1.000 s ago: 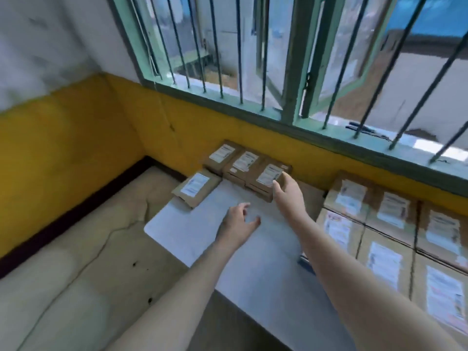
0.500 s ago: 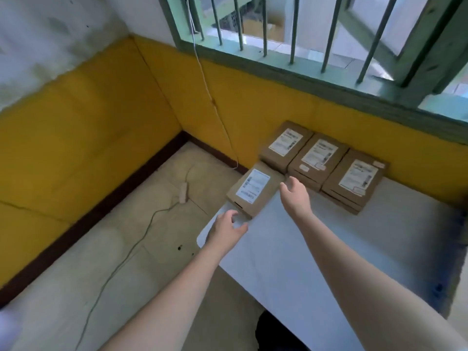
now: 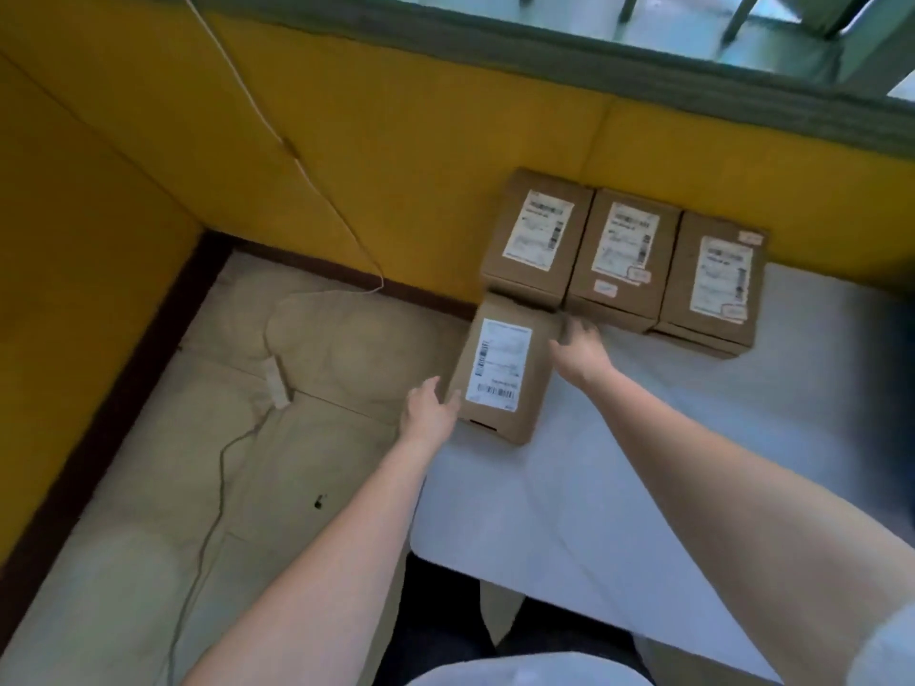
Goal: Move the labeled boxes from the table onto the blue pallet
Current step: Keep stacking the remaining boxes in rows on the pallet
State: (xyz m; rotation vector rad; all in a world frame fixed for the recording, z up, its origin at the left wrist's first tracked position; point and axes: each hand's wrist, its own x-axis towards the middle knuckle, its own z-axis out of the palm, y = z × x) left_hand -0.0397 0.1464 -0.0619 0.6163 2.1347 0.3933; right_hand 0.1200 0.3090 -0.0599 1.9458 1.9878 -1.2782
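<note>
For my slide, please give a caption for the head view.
Both hands reach the nearest box on the table.

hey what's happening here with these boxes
A person is reaching with both hands for the near box at the table corner. The left hand touches its left side; the right hand is at its right edge, both open, so it is not lifted yet. Three more boxes sit in a row by the yellow wall.

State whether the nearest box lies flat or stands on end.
Flat: the box rests on the table, label facing up, hands at its sides.
</note>
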